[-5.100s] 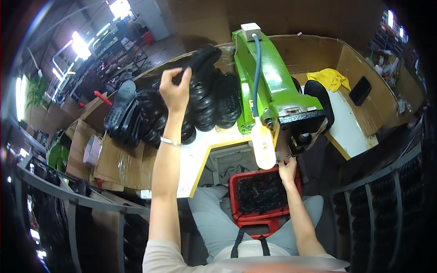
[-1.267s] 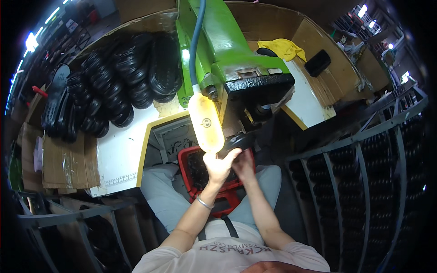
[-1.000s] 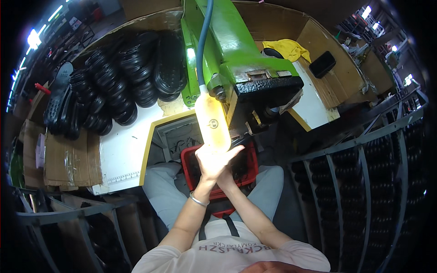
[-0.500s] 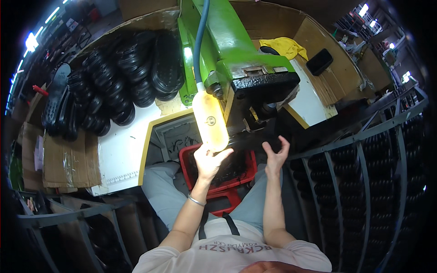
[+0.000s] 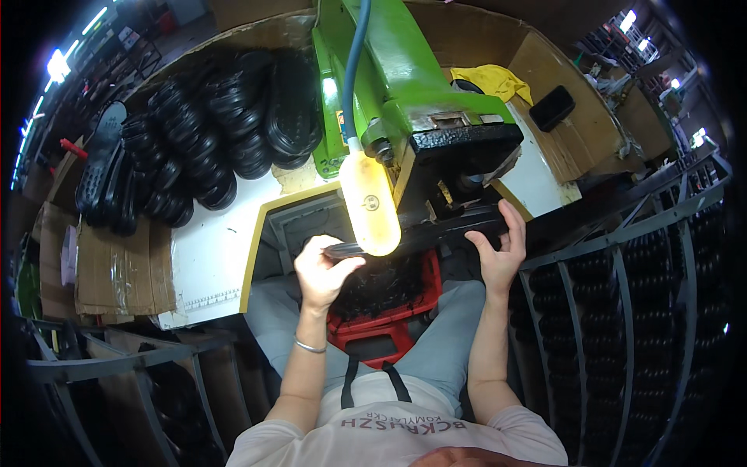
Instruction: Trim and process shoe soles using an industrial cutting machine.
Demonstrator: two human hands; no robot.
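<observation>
Between my two hands a black shoe sole [image 5: 437, 231] is held nearly edge-on, just below the black head [image 5: 467, 145] of a green machine [image 5: 397, 58]. My left hand [image 5: 320, 274] grips its left end, thumb below and fingers curled over the top. At the other end, my right hand [image 5: 502, 247] has its thumb on the near side and its fingers wrapped over the far edge. A glowing elongated lamp [image 5: 371, 204] on a blue cable hangs in front of the sole and covers part of it. Whether the sole touches the machine, I cannot tell.
Stacks of black soles [image 5: 183, 132] stand on the white table [image 5: 204, 261] at left. A red bin [image 5: 433, 272] with black scraps sits between my knees. At right lie a yellow cloth [image 5: 494, 82] and a black phone [image 5: 552, 107]. Metal racks [image 5: 622, 303] flank both sides.
My left hand has moved left from behind the lamp, and my right hand has moved right and up. Both now hold the sole's ends, which shows more clearly. The view has shifted slightly.
</observation>
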